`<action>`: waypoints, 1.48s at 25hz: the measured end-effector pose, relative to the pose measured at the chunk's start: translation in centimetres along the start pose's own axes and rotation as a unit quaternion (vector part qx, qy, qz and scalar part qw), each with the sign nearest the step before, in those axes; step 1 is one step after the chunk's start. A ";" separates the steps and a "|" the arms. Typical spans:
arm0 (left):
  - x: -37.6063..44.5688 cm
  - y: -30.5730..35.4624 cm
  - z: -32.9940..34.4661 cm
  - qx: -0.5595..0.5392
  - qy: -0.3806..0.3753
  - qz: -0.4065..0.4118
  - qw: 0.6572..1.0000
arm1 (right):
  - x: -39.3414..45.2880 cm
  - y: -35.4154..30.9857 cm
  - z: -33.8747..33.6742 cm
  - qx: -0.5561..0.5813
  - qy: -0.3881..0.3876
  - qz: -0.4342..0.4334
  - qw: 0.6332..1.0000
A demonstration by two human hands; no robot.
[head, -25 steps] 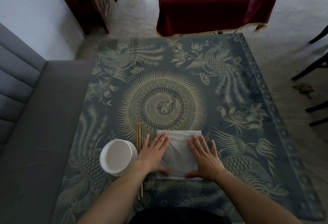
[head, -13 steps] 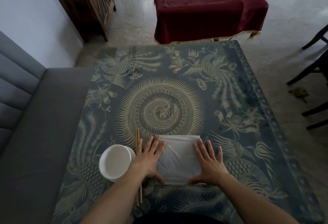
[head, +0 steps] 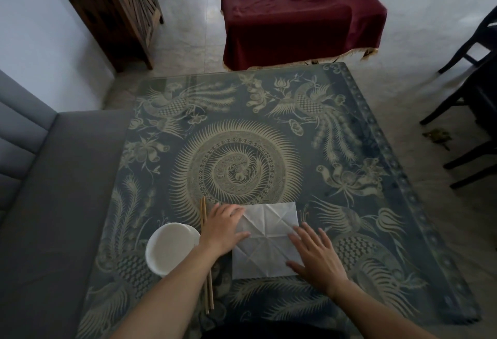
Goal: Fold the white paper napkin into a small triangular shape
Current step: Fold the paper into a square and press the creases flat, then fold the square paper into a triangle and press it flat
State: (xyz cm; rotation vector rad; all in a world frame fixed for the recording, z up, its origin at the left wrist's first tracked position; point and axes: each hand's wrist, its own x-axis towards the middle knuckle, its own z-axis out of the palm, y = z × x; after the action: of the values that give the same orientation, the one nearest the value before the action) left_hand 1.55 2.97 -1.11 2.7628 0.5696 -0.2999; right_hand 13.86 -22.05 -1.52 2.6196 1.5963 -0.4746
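The white paper napkin [head: 265,242] lies as a flat square with star-like crease lines, near the front edge of the patterned table [head: 242,129]. My left hand [head: 223,229] is at its upper left corner. The fingers are curled over that corner and the thumb rests on the paper. My right hand [head: 316,255] lies flat on the napkin's lower right part, fingers spread, and covers that corner.
A white bowl [head: 170,248] stands just left of my left wrist. A pair of wooden chopsticks [head: 207,271] lies between bowl and napkin, partly under my left forearm. A grey sofa [head: 53,204] borders the table's left side. Dark chairs [head: 473,107] stand at the right.
The napkin's inner flaps have opened, so it now shows as a plain creased square. My left hand moved up to the top left corner and curled; my right hand slid to the lower right.
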 end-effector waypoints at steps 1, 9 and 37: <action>0.5 0.4 -0.3 -0.010 0.006 0.008 1.000 | -0.3 -0.6 -0.1 -0.010 0.013 -0.030 0.999; 7.2 5.0 -2.1 -0.038 -0.049 0.096 0.993 | -0.6 -6.8 0.2 0.017 -0.063 -0.160 0.985; 11.0 8.0 -3.7 -0.088 -0.066 0.146 0.983 | -1.3 -8.8 1.1 0.045 -0.080 -0.104 0.990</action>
State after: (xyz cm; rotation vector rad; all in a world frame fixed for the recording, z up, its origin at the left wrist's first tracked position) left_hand 15.28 1.09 1.42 2.5849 0.1444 -0.3426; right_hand 5.41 -19.23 -1.12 2.4132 1.8425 -0.7625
